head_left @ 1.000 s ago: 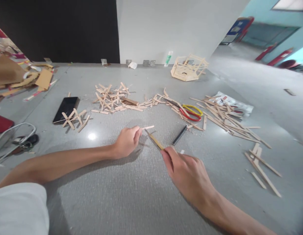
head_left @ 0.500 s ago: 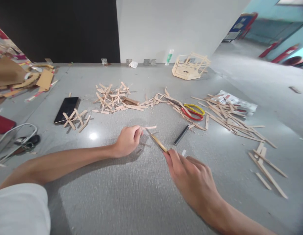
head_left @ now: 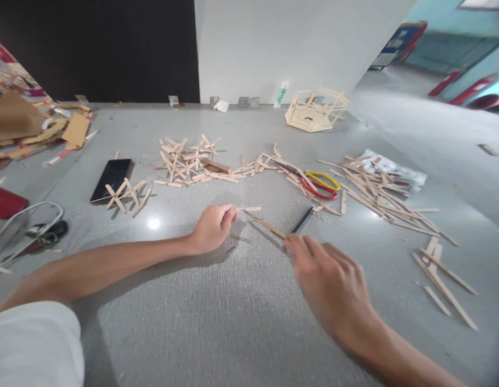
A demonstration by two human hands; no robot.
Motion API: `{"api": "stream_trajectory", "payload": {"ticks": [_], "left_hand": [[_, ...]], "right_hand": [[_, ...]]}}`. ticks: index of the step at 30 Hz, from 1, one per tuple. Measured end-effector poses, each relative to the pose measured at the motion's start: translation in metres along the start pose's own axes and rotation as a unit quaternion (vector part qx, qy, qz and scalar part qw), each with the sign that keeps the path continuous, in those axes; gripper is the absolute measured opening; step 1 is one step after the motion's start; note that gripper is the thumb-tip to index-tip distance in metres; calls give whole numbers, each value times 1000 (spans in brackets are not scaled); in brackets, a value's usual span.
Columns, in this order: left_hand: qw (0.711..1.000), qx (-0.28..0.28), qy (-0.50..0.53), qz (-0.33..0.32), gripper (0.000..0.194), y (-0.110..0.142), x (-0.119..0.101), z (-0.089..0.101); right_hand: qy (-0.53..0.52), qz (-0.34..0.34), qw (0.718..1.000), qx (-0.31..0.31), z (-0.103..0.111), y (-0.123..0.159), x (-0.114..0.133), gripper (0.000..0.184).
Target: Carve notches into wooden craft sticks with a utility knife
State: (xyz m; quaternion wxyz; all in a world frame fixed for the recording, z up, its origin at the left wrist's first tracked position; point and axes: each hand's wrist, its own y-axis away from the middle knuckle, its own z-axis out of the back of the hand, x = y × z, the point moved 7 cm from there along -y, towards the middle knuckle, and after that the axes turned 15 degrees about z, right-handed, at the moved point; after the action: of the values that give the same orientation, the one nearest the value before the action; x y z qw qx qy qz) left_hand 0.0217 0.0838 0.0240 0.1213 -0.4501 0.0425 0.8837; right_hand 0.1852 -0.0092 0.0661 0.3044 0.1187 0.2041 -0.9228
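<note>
My left hand (head_left: 212,227) rests on the grey floor and pinches a short wooden stick (head_left: 249,209) that points to the right. My right hand (head_left: 328,277) is blurred and holds a long thin stick-like tool (head_left: 269,226) whose far tip lies close to the short stick's end. A black pen (head_left: 303,220) lies just beyond my right hand. Red and yellow scissors (head_left: 318,185) lie further back among loose sticks.
Piles of wooden sticks (head_left: 193,161) spread across the floor, with more at the right (head_left: 378,193). A black phone (head_left: 111,179) and crossed stick pieces (head_left: 126,196) lie left. A hexagonal stick frame (head_left: 314,110) and a glue bottle (head_left: 280,94) stand by the wall. Cardboard scraps (head_left: 35,129) sit far left.
My right hand has shifted to the right and away, tilting the long tool flatter. My left hand has stayed in place with the short stick.
</note>
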Motion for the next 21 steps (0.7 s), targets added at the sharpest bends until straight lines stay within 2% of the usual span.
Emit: {"api": "stream_trajectory", "payload": {"ticks": [3,5,7,10,13,16,19,21], "left_hand": [[1000,11,4,-21,39,1,-4,1],[999,20,-1,-36,39,3,-7,0],[999,21,-6,-42,39,4,-8,1],[998,19,-21,-57,36,7,-9,0],[996,23,-46,-76,32,11,-10,-4],[995,-2,-67,-69,32,12,-7,-3],[996,-10,-67,-56,32,9,-5,-3],[997,-2,-57,-45,33,7,-5,-4]], "right_hand": [[-49,-53,997,16,-23,-7,-36,21],[-93,-57,993,38,-40,-12,-49,23],[-115,-50,992,29,-49,-15,-52,25],[-154,-15,988,-22,-49,-18,-40,30],[-237,7,970,-47,-44,-19,-21,31],[-326,-32,944,-36,-41,-17,-7,24],[-383,-82,920,-12,-41,-13,2,27],[-364,-93,927,-6,-39,-11,5,29]]}}
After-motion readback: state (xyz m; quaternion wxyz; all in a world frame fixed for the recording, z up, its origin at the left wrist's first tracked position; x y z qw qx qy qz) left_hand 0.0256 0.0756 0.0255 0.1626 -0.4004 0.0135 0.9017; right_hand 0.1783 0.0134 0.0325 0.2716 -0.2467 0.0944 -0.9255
